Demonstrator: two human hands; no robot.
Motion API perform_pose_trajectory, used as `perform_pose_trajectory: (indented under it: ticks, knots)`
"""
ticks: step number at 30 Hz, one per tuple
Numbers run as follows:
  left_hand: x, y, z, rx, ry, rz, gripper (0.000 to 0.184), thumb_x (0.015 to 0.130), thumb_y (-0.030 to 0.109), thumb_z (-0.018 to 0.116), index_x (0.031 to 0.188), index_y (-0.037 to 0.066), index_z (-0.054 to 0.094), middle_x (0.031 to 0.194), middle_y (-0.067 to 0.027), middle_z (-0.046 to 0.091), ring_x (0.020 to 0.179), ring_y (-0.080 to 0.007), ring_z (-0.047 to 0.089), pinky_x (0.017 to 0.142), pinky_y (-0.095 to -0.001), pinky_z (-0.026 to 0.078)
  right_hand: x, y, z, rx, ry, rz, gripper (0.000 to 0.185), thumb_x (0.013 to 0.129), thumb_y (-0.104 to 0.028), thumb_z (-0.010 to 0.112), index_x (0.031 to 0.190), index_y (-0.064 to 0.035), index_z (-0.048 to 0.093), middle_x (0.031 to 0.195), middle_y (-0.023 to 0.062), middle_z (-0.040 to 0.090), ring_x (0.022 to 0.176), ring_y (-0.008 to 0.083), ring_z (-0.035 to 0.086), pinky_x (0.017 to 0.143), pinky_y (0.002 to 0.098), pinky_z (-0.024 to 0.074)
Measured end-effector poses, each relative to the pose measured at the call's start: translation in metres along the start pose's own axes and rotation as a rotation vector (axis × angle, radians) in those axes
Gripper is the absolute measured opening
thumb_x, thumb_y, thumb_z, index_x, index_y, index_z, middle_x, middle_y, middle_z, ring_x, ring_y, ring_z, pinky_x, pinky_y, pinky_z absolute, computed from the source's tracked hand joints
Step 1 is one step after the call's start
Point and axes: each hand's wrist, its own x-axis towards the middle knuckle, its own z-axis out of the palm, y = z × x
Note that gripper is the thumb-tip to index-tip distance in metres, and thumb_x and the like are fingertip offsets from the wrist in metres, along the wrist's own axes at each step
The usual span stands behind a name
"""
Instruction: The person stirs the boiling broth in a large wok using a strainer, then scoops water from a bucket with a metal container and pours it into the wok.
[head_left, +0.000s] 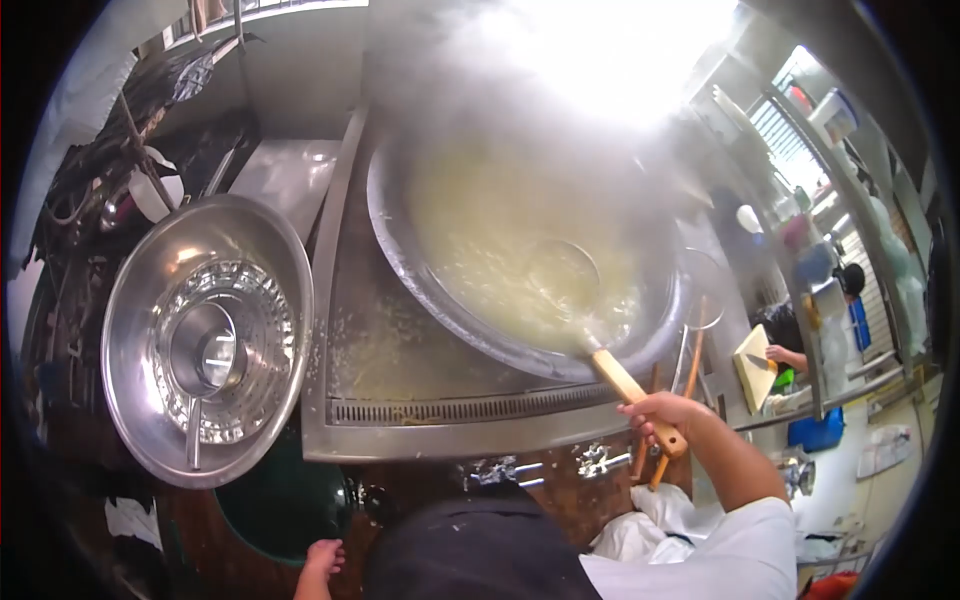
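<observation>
My right hand (660, 418) is wrapped round the wooden handle of a round-rimmed strainer (622, 375). The strainer's hoop lies in the cloudy, yellowish liquid of a very large wok (430, 305); pale pieces show at the surface, and whether the hoop has mesh is unclear. Steam hides the wok's far side. My left hand (325, 556) hangs low beside my dark apron, fingers curled, with nothing visible in it. It is nearest to a dark green tub (270, 515) on the floor.
Left of the stove (400, 436) stands a wide steel basin (130, 400) holding a perforated colander (268, 290) and a steel dipper (195, 430). Another hoop strainer (692, 362) leans at the wok's right. Farther right, another person's hand (783, 354) is at a cutting board (750, 375).
</observation>
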Motion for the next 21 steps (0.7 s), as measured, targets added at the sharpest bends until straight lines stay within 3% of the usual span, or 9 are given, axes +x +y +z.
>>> perform_pose_trajectory:
  ticks: [2,4,5,9,13,16,18,21]
  knots:
    - [0.006,0.006,-0.01,0.004,-0.004,0.025,0.027,0.087,0.029,0.06,0.104,0.009,0.062,0.085,-0.0039,0.063,0.069,-0.0152,0.061,0.052,-0.0299,0.047,-0.006,0.012,0.017,-0.028,0.031,-0.005,0.022,0.091,-0.019,0.058,0.111,-0.0111,0.054,0.065,-0.0056,0.046,0.051,0.0051,0.046,0.046,0.0245,0.0439]
    - [0.013,0.009,-0.019,0.048,-0.01,0.059,0.028,0.087,0.03,0.06,0.104,0.008,0.061,0.086,-0.0048,0.063,0.071,-0.0162,0.062,0.054,-0.0314,0.048,-0.012,0.027,0.033,0.098,-0.139,-0.025,0.021,0.089,-0.019,0.061,0.106,-0.0132,0.05,0.065,-0.0061,0.046,0.05,0.0051,0.044,0.047,0.0231,0.0399]
    - [0.015,0.011,-0.021,0.056,0.0,0.063,0.029,0.087,0.03,0.06,0.104,0.008,0.061,0.088,-0.0056,0.063,0.072,-0.0176,0.062,0.056,-0.0329,0.048,-0.015,0.035,0.041,0.12,-0.141,-0.052,0.027,0.09,-0.019,0.059,0.115,-0.0124,0.05,0.067,-0.0056,0.045,0.051,0.0052,0.044,0.047,0.0231,0.0403]
    - [0.032,0.007,-0.032,0.078,-0.027,0.102,0.029,0.087,0.031,0.06,0.105,0.008,0.061,0.089,-0.0055,0.064,0.073,-0.019,0.062,0.058,-0.035,0.049,-0.015,0.076,0.063,0.214,-0.292,-0.152,0.032,0.09,-0.018,0.058,0.119,-0.011,0.049,0.067,-0.0047,0.045,0.052,0.0059,0.045,0.048,0.0245,0.0423]
    - [0.037,0.005,-0.037,0.101,-0.045,0.071,0.029,0.086,0.031,0.061,0.105,0.009,0.061,0.09,-0.0055,0.064,0.073,-0.0198,0.062,0.059,-0.0375,0.049,-0.03,0.112,0.113,0.082,-0.149,-0.286,0.036,0.086,-0.016,0.063,0.119,-0.0082,0.051,0.068,-0.0019,0.049,0.052,0.0096,0.051,0.047,0.0268,0.0457]
    - [0.043,0.011,-0.044,0.139,-0.058,0.065,0.029,0.086,0.032,0.061,0.104,0.009,0.061,0.089,-0.0056,0.064,0.072,-0.0204,0.062,0.059,-0.0381,0.049,0.008,0.154,0.125,-0.02,-0.012,-0.416,0.032,0.085,-0.013,0.067,0.113,-0.0066,0.052,0.07,0.0,0.052,0.051,0.0117,0.053,0.048,0.0273,0.0472]
    - [0.048,0.015,-0.046,0.18,-0.091,0.049,0.03,0.086,0.032,0.06,0.103,0.008,0.061,0.089,-0.0056,0.064,0.071,-0.0209,0.062,0.059,-0.0376,0.049,0.048,0.186,0.125,-0.007,0.056,-0.625,0.031,0.084,-0.009,0.067,0.112,-0.0054,0.053,0.076,0.0024,0.057,0.062,0.0117,0.057,0.054,0.0251,0.0495]
    - [0.041,0.031,-0.048,0.194,-0.041,0.097,0.029,0.086,0.032,0.06,0.101,0.008,0.061,0.087,-0.0059,0.065,0.07,-0.0205,0.062,0.058,-0.0378,0.049,0.058,0.207,0.136,-0.002,0.206,-0.724,0.03,0.083,-0.011,0.068,0.11,-0.004,0.057,0.081,0.0035,0.059,0.07,0.0129,0.058,0.063,0.0259,0.0501]
